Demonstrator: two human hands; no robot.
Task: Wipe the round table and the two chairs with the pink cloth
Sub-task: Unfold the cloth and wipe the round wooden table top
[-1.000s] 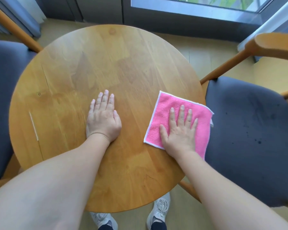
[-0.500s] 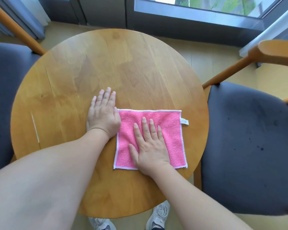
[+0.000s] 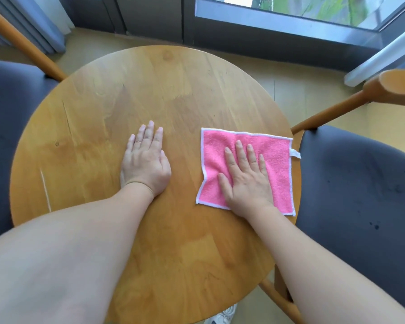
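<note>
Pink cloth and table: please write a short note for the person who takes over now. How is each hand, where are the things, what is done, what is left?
Right hand: flat, fingers straight, presses the cloth on the table.
Left hand: flat on the bare wood, holds nothing.
Cloth: spread out at the table's right edge, beside the right chair.
Done: table wipe is under way; how much is covered cannot be told.
Left: finish the table, then wipe the right chair and the left chair.
</note>
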